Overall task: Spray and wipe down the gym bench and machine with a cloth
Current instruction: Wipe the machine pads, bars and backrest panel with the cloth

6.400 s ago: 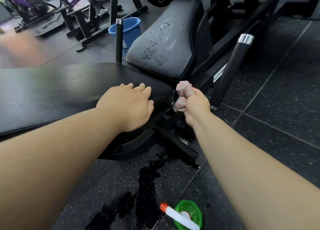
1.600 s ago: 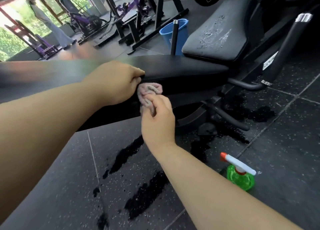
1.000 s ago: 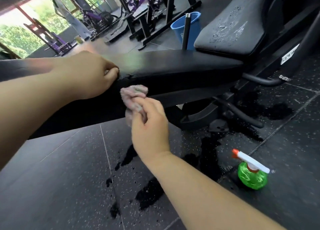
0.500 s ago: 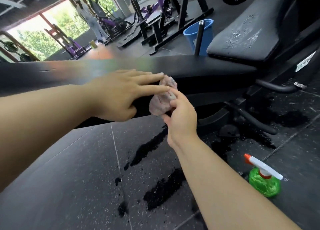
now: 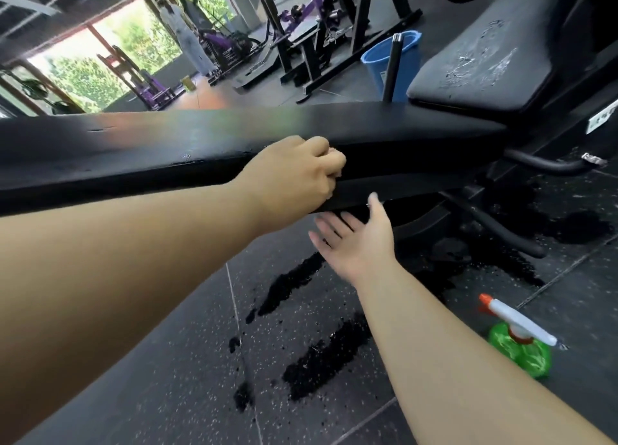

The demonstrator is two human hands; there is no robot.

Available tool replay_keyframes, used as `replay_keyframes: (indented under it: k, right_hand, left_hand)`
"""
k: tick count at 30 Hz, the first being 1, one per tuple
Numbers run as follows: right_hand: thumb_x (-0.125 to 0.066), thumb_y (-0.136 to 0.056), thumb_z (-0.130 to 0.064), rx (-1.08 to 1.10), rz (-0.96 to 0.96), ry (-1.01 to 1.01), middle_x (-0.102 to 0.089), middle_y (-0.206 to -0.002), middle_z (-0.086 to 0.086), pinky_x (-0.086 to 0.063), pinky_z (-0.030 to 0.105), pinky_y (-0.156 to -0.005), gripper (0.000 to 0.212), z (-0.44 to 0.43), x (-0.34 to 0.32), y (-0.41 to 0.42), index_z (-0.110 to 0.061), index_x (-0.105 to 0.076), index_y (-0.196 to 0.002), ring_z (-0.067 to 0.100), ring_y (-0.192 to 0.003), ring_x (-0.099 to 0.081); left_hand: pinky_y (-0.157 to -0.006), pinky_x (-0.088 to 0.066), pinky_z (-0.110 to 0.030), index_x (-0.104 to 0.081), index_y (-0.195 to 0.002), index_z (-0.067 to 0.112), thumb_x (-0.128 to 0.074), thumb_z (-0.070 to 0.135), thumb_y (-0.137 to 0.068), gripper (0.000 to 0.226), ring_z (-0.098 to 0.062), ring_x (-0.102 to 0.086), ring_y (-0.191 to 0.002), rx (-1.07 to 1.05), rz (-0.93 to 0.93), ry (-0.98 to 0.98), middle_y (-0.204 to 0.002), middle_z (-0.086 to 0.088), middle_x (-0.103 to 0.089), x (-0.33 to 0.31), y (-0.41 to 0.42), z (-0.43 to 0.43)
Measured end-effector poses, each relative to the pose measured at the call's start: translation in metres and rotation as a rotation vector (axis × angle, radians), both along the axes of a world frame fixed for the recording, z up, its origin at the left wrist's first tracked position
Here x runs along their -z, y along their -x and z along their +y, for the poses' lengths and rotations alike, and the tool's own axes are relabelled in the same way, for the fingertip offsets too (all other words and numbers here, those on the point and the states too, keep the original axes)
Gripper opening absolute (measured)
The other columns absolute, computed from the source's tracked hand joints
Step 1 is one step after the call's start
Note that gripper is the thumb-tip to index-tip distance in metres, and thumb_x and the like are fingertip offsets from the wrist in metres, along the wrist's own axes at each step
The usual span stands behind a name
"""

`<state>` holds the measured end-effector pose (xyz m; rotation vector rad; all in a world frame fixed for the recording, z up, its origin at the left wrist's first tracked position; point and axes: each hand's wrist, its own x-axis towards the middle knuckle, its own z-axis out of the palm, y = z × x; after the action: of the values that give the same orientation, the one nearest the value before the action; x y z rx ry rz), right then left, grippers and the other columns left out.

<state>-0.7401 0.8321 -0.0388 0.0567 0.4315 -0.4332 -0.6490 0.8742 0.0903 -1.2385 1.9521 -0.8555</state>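
L hand (image 5: 294, 173) is curled into a fist against the front edge of the bench (image 5: 200, 133), knuckles up. Only a pale scrap of the cloth (image 5: 333, 151) peeks out at the fingertips, so the rest is prob. bunched inside the grip. R hand (image 5: 357, 240) hangs just below that edge, palm up, fingers straight and spread, holding nothing; can't tell if the thumb touches the underside. The cloth looks light, limp and likely damp, so it'll squash to whatever shape the fist gives it. It's best held balled w/ one flat face left free to drag along the vinyl, not pinched by a corner. The bench top looks smooth and firm, prob. slick where wet, and its edge is a fair spot to brace. Further R, a blue bucket (image 5: 391, 63) stands behind the bench, then the tilted seat pad (image 5: 485, 63), w/ wet streaks not yet wiped. Far R on the floor (image 5: 585, 310), near dark wet patches, sits the spray bottle (image 5: 516, 341): green plastic, likely light, best taken by the neck under the trigger.
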Motion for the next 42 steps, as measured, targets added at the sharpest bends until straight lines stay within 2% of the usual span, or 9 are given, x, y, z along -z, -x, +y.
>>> replay_keyframes:
  k: [7,11,17,20,27,32,36,39,42]
  right_hand:
    - [-0.064,-0.086,-0.059,0.031,-0.039,-0.044,-0.063,-0.120,0.016,-0.054,0.048,-0.092,0.056,0.002,-0.027,-0.017,-0.016,-0.059,-0.122,0.034,-0.109,-0.063]
    - [-0.059,-0.088,-0.061,0.015,-0.050,-0.013,-0.063,-0.121,0.015,-0.052,0.047,-0.095,0.046,0.005,-0.020,-0.014,-0.018,-0.064,-0.105,0.031,-0.111,-0.062]
    - [-0.054,-0.091,-0.062,0.056,-0.037,0.001,-0.067,-0.119,0.013,-0.050,0.046,-0.099,0.046,0.011,-0.014,-0.013,-0.019,-0.064,-0.104,0.031,-0.110,-0.064]
    - [-0.053,-0.091,-0.062,0.075,-0.040,-0.039,-0.065,-0.122,0.013,-0.050,0.046,-0.098,0.045,0.018,-0.017,-0.017,-0.024,-0.060,-0.114,0.031,-0.109,-0.064]
    - [-0.054,-0.092,-0.059,0.069,-0.021,-0.062,-0.061,-0.121,0.015,-0.049,0.046,-0.101,0.042,0.024,-0.039,-0.015,-0.017,-0.057,-0.091,0.034,-0.110,-0.062]
    - [-0.048,-0.096,-0.057,0.036,0.062,0.012,-0.063,-0.107,0.016,-0.047,0.044,-0.104,0.042,0.025,-0.045,-0.005,-0.017,-0.056,-0.086,0.033,-0.113,-0.061]
    - [-0.046,-0.098,-0.056,0.031,0.083,0.077,-0.062,-0.110,0.017,-0.047,0.043,-0.101,0.050,0.024,-0.039,0.000,-0.016,-0.052,-0.127,0.032,-0.108,-0.061]
    - [-0.045,-0.099,-0.050,0.019,0.264,0.126,-0.061,-0.121,0.016,-0.050,0.039,-0.086,0.053,0.027,-0.032,-0.001,-0.014,-0.048,-0.137,0.029,-0.100,-0.060]
    - [-0.043,-0.098,-0.037,0.071,0.658,0.243,-0.059,-0.098,0.005,-0.044,0.032,-0.063,0.028,0.038,-0.042,-0.002,-0.014,-0.053,-0.113,0.020,-0.075,-0.053]
  left_hand:
    - [-0.067,-0.052,-0.043,-0.073,-0.090,0.009,-0.039,0.021,-0.100,0.037,-0.033,-0.061,-0.093,-0.059,0.144,0.051,-0.111,-0.006,-0.067,-0.057,-0.011,0.091]
    - [-0.072,-0.051,-0.046,-0.070,-0.094,0.009,-0.046,0.016,-0.097,0.026,-0.035,-0.060,-0.100,-0.032,0.221,0.087,-0.114,-0.009,-0.065,-0.042,-0.004,0.057]
    - [-0.075,-0.045,-0.038,-0.070,-0.102,0.009,-0.026,0.025,-0.101,0.046,-0.030,-0.060,-0.109,0.014,0.115,0.206,-0.118,-0.006,-0.064,-0.001,-0.010,0.020]
    - [-0.077,-0.044,-0.039,-0.070,-0.109,0.008,-0.039,0.027,-0.100,0.037,-0.030,-0.058,-0.110,0.023,0.131,0.180,-0.124,-0.007,-0.064,-0.020,-0.018,0.042]
    - [-0.074,-0.050,-0.044,-0.072,-0.113,0.010,-0.052,0.028,-0.101,0.029,-0.034,-0.063,-0.109,-0.063,0.117,0.192,-0.124,-0.008,-0.066,-0.079,-0.024,0.135]
    - [-0.087,-0.040,-0.036,-0.072,-0.116,0.016,-0.048,0.019,-0.095,0.031,-0.027,-0.063,-0.112,0.093,0.112,0.177,-0.128,-0.003,-0.064,-0.025,0.002,0.062]
    - [-0.081,-0.035,-0.032,-0.071,-0.117,0.020,-0.013,0.015,-0.105,0.060,-0.018,-0.066,-0.104,-0.033,-0.015,0.240,-0.121,0.004,-0.067,-0.020,-0.011,0.055]
    - [-0.079,-0.030,-0.034,-0.070,-0.117,0.015,-0.010,0.019,-0.108,0.061,-0.019,-0.067,-0.100,-0.053,-0.029,0.250,-0.117,0.000,-0.068,-0.041,-0.019,0.091]
    - [-0.079,-0.031,-0.035,-0.066,-0.125,0.014,-0.028,0.021,-0.108,0.042,-0.022,-0.059,-0.112,-0.066,-0.045,0.267,-0.125,0.000,-0.065,-0.068,-0.029,0.143]
